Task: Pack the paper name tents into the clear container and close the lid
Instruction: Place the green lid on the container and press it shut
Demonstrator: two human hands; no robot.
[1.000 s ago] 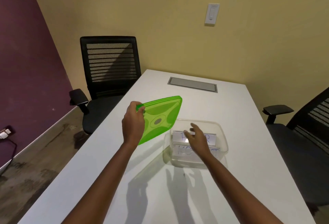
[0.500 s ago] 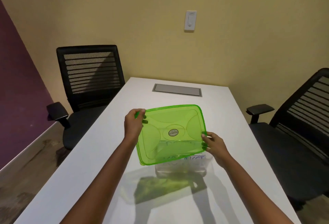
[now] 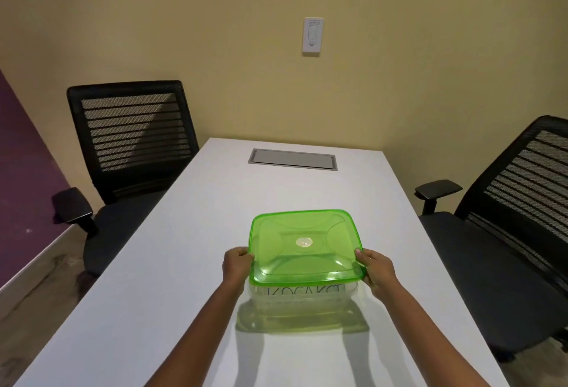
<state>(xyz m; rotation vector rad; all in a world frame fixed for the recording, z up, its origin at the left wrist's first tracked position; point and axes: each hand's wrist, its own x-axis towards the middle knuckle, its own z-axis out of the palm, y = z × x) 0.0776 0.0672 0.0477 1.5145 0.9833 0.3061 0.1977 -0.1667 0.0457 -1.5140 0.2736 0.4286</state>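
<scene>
A translucent green lid (image 3: 304,245) lies flat on top of the clear container (image 3: 302,300), which stands on the white table (image 3: 184,263). Through the container's near wall I see a white paper name tent (image 3: 304,290) with blue handwriting; other tents are hidden under the lid. My left hand (image 3: 236,266) grips the lid's left edge near the front corner. My right hand (image 3: 375,270) grips the right edge the same way. Whether the lid is fully pressed down on the rim I cannot tell.
A grey cable hatch (image 3: 292,159) is set in the table's far end. Black mesh office chairs stand at the left (image 3: 129,140) and at the right (image 3: 507,226). A light switch (image 3: 312,36) is on the yellow wall.
The lid went from tilted in my left hand alone to held by both hands, then came down level onto the container. My right hand left the container's inside.
</scene>
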